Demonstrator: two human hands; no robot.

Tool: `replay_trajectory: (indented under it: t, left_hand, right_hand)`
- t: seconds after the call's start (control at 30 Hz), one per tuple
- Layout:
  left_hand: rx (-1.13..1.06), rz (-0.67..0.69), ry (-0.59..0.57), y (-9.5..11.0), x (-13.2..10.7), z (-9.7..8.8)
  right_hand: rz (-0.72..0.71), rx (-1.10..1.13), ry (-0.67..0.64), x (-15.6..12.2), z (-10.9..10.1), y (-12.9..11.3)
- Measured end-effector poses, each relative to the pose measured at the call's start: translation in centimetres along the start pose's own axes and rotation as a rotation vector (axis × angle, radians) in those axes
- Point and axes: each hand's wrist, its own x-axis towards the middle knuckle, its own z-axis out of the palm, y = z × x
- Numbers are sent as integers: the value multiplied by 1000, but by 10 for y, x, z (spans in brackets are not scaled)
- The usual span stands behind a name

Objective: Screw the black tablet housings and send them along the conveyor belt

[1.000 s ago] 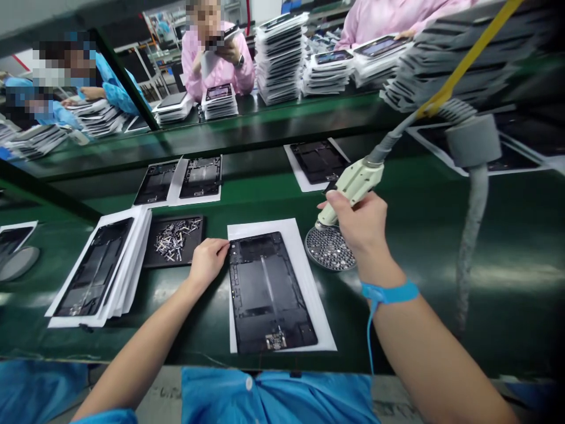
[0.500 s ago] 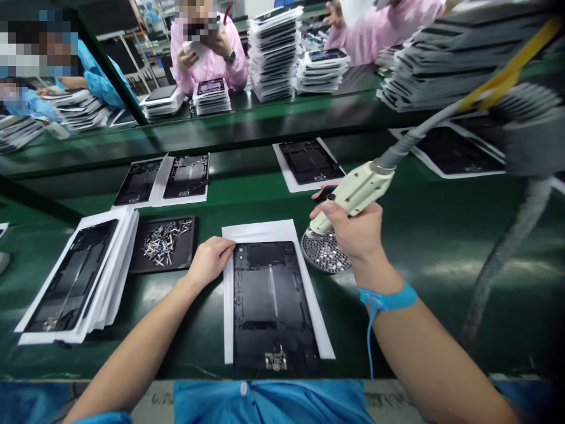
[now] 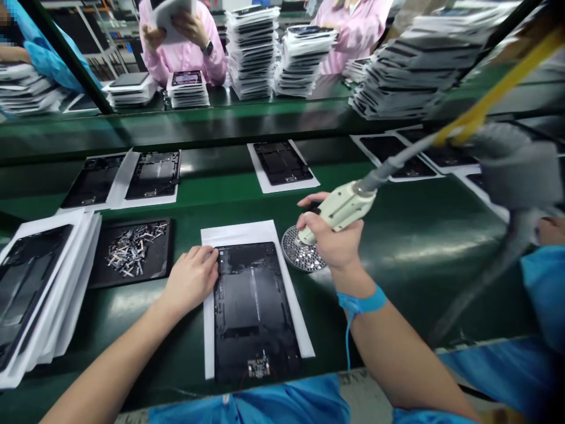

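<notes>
A black tablet housing (image 3: 253, 306) lies on a white sheet (image 3: 241, 232) in front of me, with a small circuit board (image 3: 258, 368) at its near end. My left hand (image 3: 194, 275) is closed at the housing's upper left edge, curled fingertips touching it; the thumb is hidden. My right hand (image 3: 338, 241) is wrapped round a pale electric screwdriver (image 3: 346, 206), tilted with its nose down over a round screw plate (image 3: 304, 250). The plate is full of small shiny pieces in holes. The screwdriver's tip is hidden. A blue wrist strap (image 3: 362, 302) circles my right wrist.
A black tray (image 3: 161, 253) of small metal parts sits left, beside stacked housings and white sheets (image 3: 73, 294). More housings (image 3: 282, 162) lie along the back strip. A grey cable (image 3: 481, 288) hangs right, near a co-worker's blue sleeve (image 3: 545, 288). People in pink work beyond tall stacks (image 3: 251, 56).
The view has swung right, so everything sits further left. A co-worker's sleeve and hand have appeared at the right edge. My left hand's fingers cover slightly more of the housing's edge; the screwdriver stays over the screw plate.
</notes>
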Motion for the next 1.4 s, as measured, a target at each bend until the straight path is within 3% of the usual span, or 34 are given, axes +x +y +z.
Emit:
replay_trajectory:
  t: [0.23, 0.93, 1.1, 1.23, 1.4]
  left_hand:
    - [-131, -80, 84, -13, 9, 16]
    - [-218, -28, 153, -16, 7, 20]
    - [-263, -48, 184, -16, 7, 24]
    - [-340, -91, 198, -15, 7, 30]
    - [-392, -120, 174, -15, 8, 31]
  right_hand:
    - [-27, -66, 106, -17, 4, 8]
    - [-94, -24, 134, -14, 6, 25]
    - [-104, -5, 156, -13, 8, 15]
    - [-96, 117, 115, -17, 35, -3]
    - [-20, 251, -143, -31, 107, -7]
